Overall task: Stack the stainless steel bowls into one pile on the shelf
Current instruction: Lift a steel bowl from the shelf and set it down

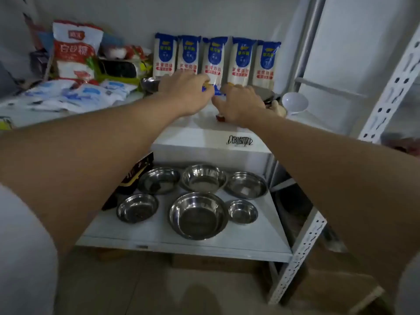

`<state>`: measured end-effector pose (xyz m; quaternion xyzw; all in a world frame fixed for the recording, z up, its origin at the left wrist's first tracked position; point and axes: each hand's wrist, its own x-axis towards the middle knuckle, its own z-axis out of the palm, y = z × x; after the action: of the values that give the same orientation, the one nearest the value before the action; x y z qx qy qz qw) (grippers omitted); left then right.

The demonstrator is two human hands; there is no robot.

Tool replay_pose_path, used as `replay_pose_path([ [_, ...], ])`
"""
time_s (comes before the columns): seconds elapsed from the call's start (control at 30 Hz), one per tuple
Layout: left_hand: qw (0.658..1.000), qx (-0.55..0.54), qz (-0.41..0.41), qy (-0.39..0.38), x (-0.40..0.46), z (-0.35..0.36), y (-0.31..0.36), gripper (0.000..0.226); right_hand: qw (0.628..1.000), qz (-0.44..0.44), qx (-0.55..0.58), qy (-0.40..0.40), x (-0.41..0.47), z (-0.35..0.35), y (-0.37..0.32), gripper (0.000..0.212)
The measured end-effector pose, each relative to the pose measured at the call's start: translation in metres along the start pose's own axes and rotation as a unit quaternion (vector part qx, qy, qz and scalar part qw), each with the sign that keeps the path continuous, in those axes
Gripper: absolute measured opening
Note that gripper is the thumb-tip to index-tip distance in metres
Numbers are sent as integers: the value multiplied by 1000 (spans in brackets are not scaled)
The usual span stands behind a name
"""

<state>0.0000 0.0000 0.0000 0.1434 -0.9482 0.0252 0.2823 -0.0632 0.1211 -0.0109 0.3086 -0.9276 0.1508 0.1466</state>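
Note:
Several stainless steel bowls stand apart, unstacked, in two rows on the lower white shelf [141, 233]. The largest bowl [198, 214] is front centre, and the smallest bowl [242, 211] sits to its right. Both of my arms reach over them to the upper shelf. My left hand [181, 87] and my right hand [238, 103] have their fingers curled on the blue lower end of the middle noodle packet [213, 62]. It stands in a row of blue-and-white packets against the back wall. Another steel bowl [148, 84] shows just left of my left hand.
A white bowl [295, 102] and a dark round item [269, 95] sit right of my right hand, with a small red object [221, 118] below it. Bags [75, 51] crowd the upper shelf's left. A black box [136, 173] borders the bowls. A perforated shelf post [302, 253] stands at right.

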Motion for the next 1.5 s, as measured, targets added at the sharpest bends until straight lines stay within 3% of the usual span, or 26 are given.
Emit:
replay_pose_path([
  [0.17,990,11,12,143,-62,48,11,43,986,-38,7,159,-60,60,19,46],
  [0.27,985,24,14,168,-113,69,11,39,988,-42,-4,148,-109,96,27,45],
  [0.37,997,23,12,72,-155,86,13,37,997,-19,-18,73,-139,108,34,47],
  [0.63,997,-37,-34,-59,-178,126,2,44,1000,-21,-13,-2,-152,131,46,51],
  [0.83,995,-8,-8,-98,-162,225,-15,45,998,-4,-28,-57,-110,221,65,50],
  [1.0,989,-14,-34,-143,-130,319,-41,47,994,16,-38,-97,-53,300,99,52],
  [1.33,985,-36,-44,-162,-74,399,-70,48,992,46,3,-118,16,367,123,52],
  [1.5,974,-45,-85,-207,-50,429,-75,44,987,77,41,-132,51,393,131,45],
])
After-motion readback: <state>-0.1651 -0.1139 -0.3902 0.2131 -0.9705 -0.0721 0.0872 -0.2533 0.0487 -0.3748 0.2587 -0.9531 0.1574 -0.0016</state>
